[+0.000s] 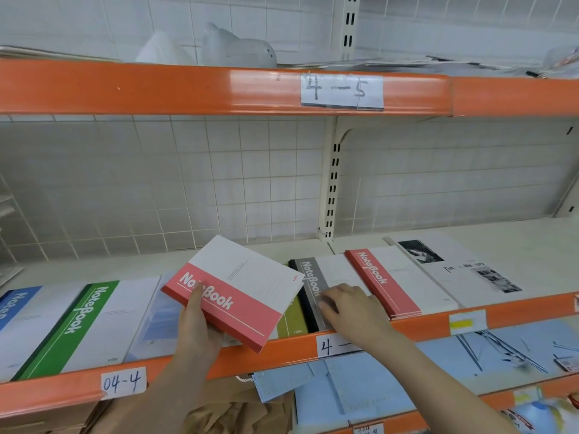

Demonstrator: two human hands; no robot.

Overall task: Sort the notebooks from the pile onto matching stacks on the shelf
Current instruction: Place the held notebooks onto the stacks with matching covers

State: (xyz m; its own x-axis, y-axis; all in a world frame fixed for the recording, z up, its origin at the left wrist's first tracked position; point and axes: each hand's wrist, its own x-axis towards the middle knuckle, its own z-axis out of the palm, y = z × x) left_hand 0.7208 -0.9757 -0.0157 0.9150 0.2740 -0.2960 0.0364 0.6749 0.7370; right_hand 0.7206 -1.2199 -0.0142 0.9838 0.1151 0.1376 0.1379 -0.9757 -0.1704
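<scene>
My left hand (195, 324) grips a red-and-white notebook (247, 283) by its lower left corner, thumb on the cover, and holds it tilted above the shelf (282, 346). My right hand (347, 305) rests on a grey-and-white notebook (313, 280), fingers curled at its spine edge. Under the raised red notebook lies an olive-green notebook (293, 321), mostly hidden. To the right sits a stack of red-and-white notebooks (391, 283). On the left lie a green notebook (78, 321) and a blue one (15, 305).
A white booklet with black-and-white photos (463, 270) lies at the shelf's right end. The orange upper shelf edge (219, 89) hangs overhead with label 4-5. Below, light blue folders (360, 389) and brown paper (238, 415) fill the lower shelf.
</scene>
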